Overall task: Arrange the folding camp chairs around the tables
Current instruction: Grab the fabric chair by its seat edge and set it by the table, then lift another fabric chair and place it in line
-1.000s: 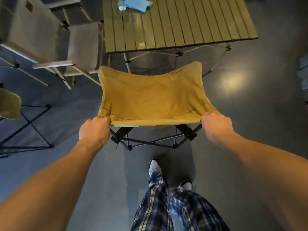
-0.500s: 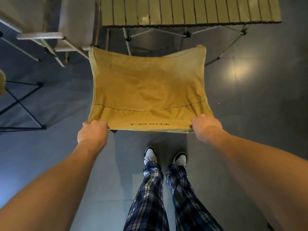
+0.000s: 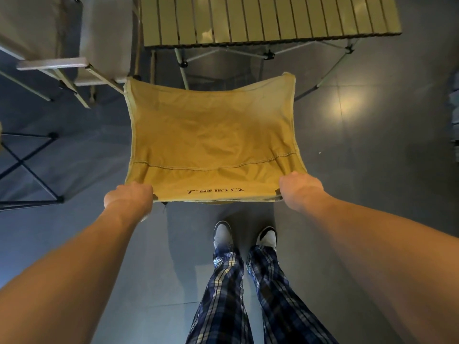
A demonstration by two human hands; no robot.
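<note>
Both hands, left hand (image 3: 129,198) and right hand (image 3: 299,188), grasp the near corners of a mustard camp chair (image 3: 211,135); its far edge sits just before the slatted tabletop (image 3: 270,18). A grey chair (image 3: 99,38) crowds the left; bare floor (image 3: 372,135) opens rightward

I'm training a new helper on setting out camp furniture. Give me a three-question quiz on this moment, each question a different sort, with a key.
1. True or false: both the left hand and the right hand grip the near edge of the yellow chair.
2. Multiple choice: what lies straight beyond the yellow chair? A) the slatted table B) a tent C) a cooler
3. Fill in: the grey chair stands to the ___ of the slatted table in the picture.

Key: 1 true; 2 A; 3 left
</note>
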